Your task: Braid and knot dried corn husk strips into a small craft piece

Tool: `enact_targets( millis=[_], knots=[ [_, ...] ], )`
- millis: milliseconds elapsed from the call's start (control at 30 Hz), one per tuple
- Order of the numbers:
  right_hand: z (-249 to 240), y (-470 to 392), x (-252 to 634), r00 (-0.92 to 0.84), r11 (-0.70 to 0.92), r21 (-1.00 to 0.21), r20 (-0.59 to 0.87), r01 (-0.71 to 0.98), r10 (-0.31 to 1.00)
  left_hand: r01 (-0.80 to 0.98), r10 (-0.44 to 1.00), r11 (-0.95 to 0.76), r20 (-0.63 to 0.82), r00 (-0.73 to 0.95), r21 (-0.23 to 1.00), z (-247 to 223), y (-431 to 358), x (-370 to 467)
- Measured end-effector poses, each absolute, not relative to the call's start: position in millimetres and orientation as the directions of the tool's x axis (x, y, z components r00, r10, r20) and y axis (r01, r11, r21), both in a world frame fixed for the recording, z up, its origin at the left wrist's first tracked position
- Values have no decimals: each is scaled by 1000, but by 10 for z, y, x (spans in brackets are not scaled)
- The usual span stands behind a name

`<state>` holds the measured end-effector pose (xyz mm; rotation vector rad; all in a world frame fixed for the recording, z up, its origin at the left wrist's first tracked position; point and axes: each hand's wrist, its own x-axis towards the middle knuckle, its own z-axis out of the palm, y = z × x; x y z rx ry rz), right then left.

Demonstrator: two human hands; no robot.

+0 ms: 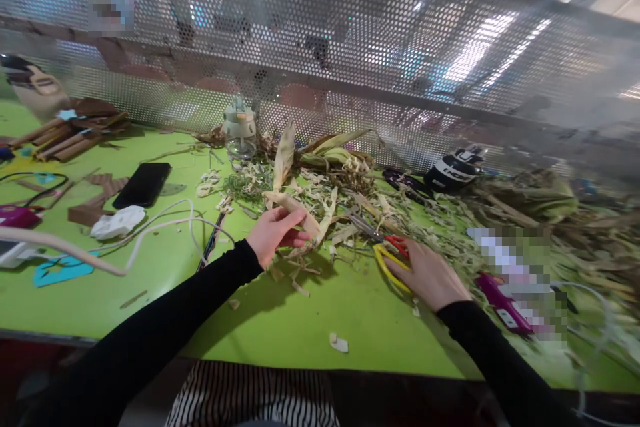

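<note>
Between the thumb and fingers of my left hand point(279, 232) is a pale strip of dried corn husk point(295, 208), held just above the scraps on the table. My right hand point(433, 273) is closed on a pair of scissors point(391, 255) with red and yellow handles. Their blades point up and left, toward the pile, and lie apart from the held strip. Cut husk scraps point(345, 227) are spread around and beyond both hands. Behind them, larger husk leaves point(333, 147) lie in a heap, and one pale leaf point(284, 157) stands upright.
A clear bottle point(240, 130) and a black bottle point(455, 170) stand before the perforated metal screen point(320, 47). At left lie a phone point(143, 185), a white plug point(119, 222), cables and cardboard pieces point(93, 203). A purple device point(504, 303) is at right, near more dried husks point(535, 197).
</note>
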<state>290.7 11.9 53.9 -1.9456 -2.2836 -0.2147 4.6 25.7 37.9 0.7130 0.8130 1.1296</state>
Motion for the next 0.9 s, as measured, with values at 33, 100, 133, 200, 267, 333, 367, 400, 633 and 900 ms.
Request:
enact_targets(
  millis=[33,100,133,200,267,333,367,400,633,900],
  knots=[
    [557,121,2891,-197,186,64,274,980,941,-462,954,279,-188,234,842,374,258,45],
    [610,93,2742,-345,340,86,400,937,849,-412,946,272,-163,280,870,354,259,49],
    [639,75,2620,-444,461,63,413,885,795,-388,942,263,-148,301,883,340,261,53],
    [677,64,2340,-626,693,-23,408,720,664,-345,935,245,-126,331,906,309,264,62],
    [671,105,2095,-724,817,-89,416,569,550,-316,936,232,-122,329,920,285,273,66],
    [623,186,1940,-742,860,-150,448,487,499,-309,942,230,-132,308,923,276,289,61],
    [589,231,1897,-733,862,-183,462,472,500,-317,945,233,-136,298,919,277,300,54],
    [553,275,1873,-715,857,-216,477,469,511,-331,945,241,-144,293,912,282,312,45],
    [344,402,1889,-523,695,-510,459,507,718,-367,931,319,-216,295,874,308,344,34],
    [264,357,1919,-460,585,-621,373,521,806,-271,936,282,-201,290,920,273,250,120]
  ],
)
